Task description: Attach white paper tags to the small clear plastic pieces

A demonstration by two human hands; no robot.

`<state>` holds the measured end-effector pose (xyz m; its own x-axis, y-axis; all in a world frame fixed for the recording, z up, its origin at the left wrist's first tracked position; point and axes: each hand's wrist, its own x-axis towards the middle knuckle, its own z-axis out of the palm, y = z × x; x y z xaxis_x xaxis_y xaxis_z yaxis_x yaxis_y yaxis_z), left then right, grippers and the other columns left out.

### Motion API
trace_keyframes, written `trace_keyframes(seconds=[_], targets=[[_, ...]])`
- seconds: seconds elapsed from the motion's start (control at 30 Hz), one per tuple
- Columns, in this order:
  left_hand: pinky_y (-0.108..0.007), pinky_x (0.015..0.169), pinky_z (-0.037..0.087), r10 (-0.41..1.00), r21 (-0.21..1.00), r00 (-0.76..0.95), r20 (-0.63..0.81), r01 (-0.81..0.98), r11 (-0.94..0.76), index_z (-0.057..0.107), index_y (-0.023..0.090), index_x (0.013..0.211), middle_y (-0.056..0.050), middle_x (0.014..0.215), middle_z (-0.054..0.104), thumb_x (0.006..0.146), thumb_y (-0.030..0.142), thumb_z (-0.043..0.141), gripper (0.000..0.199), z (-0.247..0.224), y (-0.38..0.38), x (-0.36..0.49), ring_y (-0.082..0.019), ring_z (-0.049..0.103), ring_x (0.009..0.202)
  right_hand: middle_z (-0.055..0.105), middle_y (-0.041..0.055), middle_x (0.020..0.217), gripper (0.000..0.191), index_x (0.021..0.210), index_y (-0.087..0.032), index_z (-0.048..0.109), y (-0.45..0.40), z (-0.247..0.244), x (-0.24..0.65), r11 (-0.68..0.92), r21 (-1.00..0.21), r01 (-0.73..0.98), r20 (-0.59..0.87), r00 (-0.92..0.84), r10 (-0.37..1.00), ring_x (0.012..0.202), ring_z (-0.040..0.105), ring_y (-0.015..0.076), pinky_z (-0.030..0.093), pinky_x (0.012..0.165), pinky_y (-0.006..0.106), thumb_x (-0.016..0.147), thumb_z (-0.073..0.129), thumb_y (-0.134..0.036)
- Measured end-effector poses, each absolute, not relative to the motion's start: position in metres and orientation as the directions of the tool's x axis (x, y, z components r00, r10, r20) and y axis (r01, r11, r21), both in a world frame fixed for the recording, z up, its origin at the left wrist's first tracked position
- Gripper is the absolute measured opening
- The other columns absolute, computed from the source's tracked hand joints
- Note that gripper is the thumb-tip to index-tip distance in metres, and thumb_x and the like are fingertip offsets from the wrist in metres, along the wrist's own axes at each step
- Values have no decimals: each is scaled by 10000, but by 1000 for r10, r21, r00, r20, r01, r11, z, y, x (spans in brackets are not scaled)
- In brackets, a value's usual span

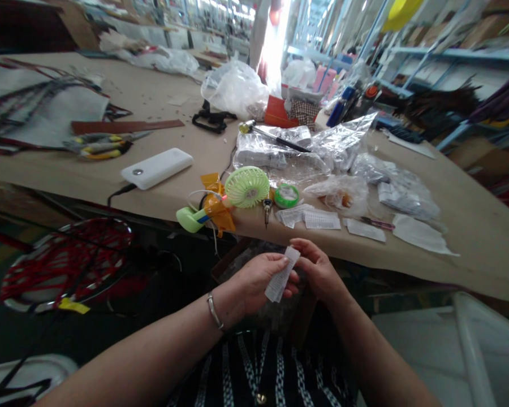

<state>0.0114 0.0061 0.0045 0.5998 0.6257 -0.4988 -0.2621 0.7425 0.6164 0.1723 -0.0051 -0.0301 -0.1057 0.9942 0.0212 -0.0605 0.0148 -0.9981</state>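
Slips [282,276]: pinched by left fingers [276,263]. Right fingers [310,250]: curled alongside, hold unclear. Stacked slips [322,220]: on table [156,102], not taken up.

Main light: white glare [275,51], far beyond the right hand [322,274], its core washed out. Table [470,226], ahead of the hand: soft, even light. Clear plastic [348,141], also ahead: showed bright highlights. Floor [8,333], left of the left hand [257,282]: lay in deep shadow. Paper slips [282,274], in the left hand: pale, print too soft to read. Far background: blurred, perhaps by focus. Shelves [449,53], far right beyond both hands: appeared slanted and stretched.
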Motion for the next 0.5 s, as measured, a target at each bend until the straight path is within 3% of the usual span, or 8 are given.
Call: trace_keyframes(seconds=[0.1, 0.17, 0.37, 0.5], targets=[[-218, 463, 443, 599, 608, 644, -477, -250, 753, 569, 115, 877, -44, 653, 595, 828, 283, 540, 178, 7, 1, 11, -121, 579, 490, 647, 60, 1014, 421, 1091, -209, 588, 1, -30, 175, -218, -952, -216, -126, -371, 920, 860, 622, 170, 493, 790, 309, 700, 690, -326], [-213, 456, 433, 591, 609, 653, -474, -241, 755, 565, 112, 831, -38, 632, 587, 823, 276, 548, 165, 8, -2, 11, -114, 566, 479, 658, 63, 984, 418, 1057, -193, 613, 2, -31, 174, -282, -923, -262, -148, -434, 889, 828, 627, 166, 493, 780, 308, 676, 711, -334], [-219, 454, 429, 572, 634, 637, -517, -164, 756, 557, 119, 825, -42, 616, 588, 821, 258, 541, 141, 6, -7, 11, -118, 560, 466, 623, 72, 1079, 270, 831, -174, 658, 4, -33, 170, -303, -895, -326, -120, -479, 869, 903, 611, 193, 484, 818, 339, 624, 745, -323], [-215, 457, 419, 603, 653, 637, -480, -199, 731, 561, 127, 835, -22, 614, 574, 785, 285, 594, 169, 3, -7, 10, -108, 546, 468, 638, 75, 1053, 322, 935, -183, 649, 4, -30, 170, -269, -936, -227, -132, -482, 866, 893, 618, 195, 490, 818, 354, 663, 713, -340]])
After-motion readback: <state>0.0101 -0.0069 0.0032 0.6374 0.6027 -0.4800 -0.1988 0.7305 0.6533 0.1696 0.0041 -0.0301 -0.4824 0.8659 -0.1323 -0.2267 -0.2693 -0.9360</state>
